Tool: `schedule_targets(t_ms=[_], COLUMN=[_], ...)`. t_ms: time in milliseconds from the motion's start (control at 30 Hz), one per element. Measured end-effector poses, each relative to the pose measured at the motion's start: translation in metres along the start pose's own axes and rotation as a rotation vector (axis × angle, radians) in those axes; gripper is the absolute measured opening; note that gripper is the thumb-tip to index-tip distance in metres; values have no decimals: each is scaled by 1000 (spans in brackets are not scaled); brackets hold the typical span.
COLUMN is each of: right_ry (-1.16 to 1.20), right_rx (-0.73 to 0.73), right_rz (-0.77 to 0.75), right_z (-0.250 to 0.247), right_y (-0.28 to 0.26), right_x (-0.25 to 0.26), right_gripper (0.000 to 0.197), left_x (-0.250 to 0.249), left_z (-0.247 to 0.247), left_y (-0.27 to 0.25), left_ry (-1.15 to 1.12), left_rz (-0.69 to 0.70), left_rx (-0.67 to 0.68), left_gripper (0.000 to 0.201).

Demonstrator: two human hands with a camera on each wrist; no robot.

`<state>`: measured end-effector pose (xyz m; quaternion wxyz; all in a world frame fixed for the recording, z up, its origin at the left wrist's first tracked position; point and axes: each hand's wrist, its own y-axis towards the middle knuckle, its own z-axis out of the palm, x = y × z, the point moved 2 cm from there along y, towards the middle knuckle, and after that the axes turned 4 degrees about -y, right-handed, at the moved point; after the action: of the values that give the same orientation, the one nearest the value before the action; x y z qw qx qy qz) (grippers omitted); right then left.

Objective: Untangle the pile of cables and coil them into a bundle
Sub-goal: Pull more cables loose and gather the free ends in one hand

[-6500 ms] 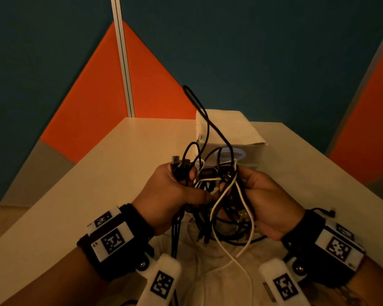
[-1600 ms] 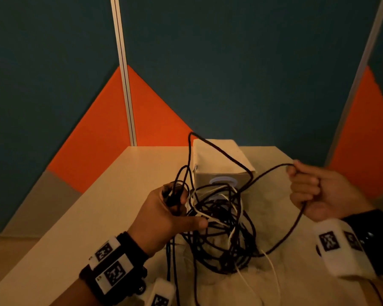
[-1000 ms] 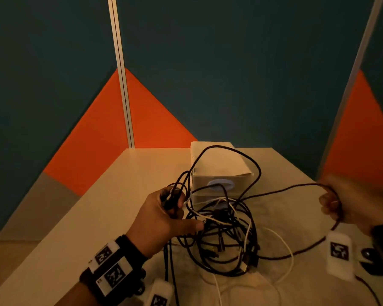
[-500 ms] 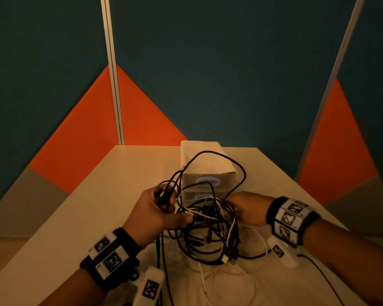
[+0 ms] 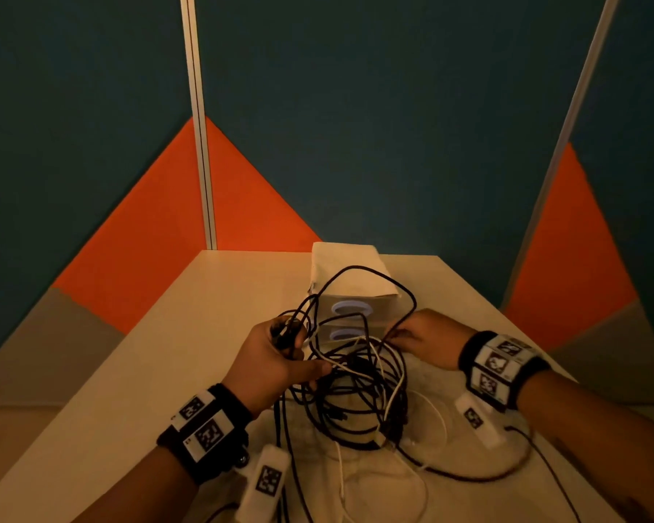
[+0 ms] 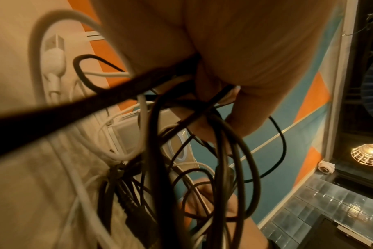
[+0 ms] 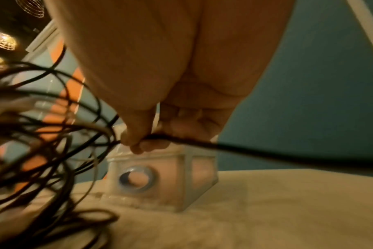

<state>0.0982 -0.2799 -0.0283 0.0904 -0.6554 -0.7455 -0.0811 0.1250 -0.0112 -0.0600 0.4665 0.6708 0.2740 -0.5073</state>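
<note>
Centre frame: left hand (image 5: 269, 362) fingers curl around a gathered cable bunch (image 5: 286, 330). Right hand (image 5: 427, 343) fingertips (image 7: 138, 144) pinch one black cable (image 7: 266, 153). The tangled cable pile (image 5: 359, 394) hangs over the white table (image 5: 148, 371).

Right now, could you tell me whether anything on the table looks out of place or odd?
Only the cables: black and white ones are knotted in a loose tangle, gripped by the left hand, with one black cable trailing across the cloth. The right hand pinches a strand. The box looks undisturbed.
</note>
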Motion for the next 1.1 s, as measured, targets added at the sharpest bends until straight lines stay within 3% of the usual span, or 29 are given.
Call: schedule_targets(t_ms=[133, 200, 267, 500, 667, 767, 800, 933, 1033, 1100], right_ry=[-21, -4, 84, 445, 409, 597, 559, 32, 4, 38], right_rx=[-92, -65, -22, -99, 245, 244, 251, 364, 306, 224], right_rz=[146, 175, 209, 294, 256, 328, 361, 372, 333, 407], right_z=[-32, -45, -56, -55, -43, -38, -38, -27, -24, -32], right_y=[-24, -41, -60, -85, -82, -84, -86, -92, -95, -96], right_x=[-41, -57, -67, -73, -48, -50, -54, -66, -61, -72], right_gripper=[10, 15, 11, 16, 26, 23, 22, 30, 27, 21], left_x=[2, 2, 3, 7, 6, 6, 6, 8, 9, 10], left_z=[-1, 0, 1, 2, 0, 0, 0, 3, 2, 0], left_y=[1, 1, 1, 1, 1, 1, 1, 2, 1, 1], left_ry=[9, 8, -2, -18, 3, -7, -10, -15, -8, -16], left_rz=[-3, -6, -16, -27, -9, -7, -6, -12, -12, -10], left_rx=[-9, -6, -3, 28, 4, 2, 3, 18, 15, 11], left_gripper=[47, 47, 47, 49, 47, 47, 47, 47, 48, 48])
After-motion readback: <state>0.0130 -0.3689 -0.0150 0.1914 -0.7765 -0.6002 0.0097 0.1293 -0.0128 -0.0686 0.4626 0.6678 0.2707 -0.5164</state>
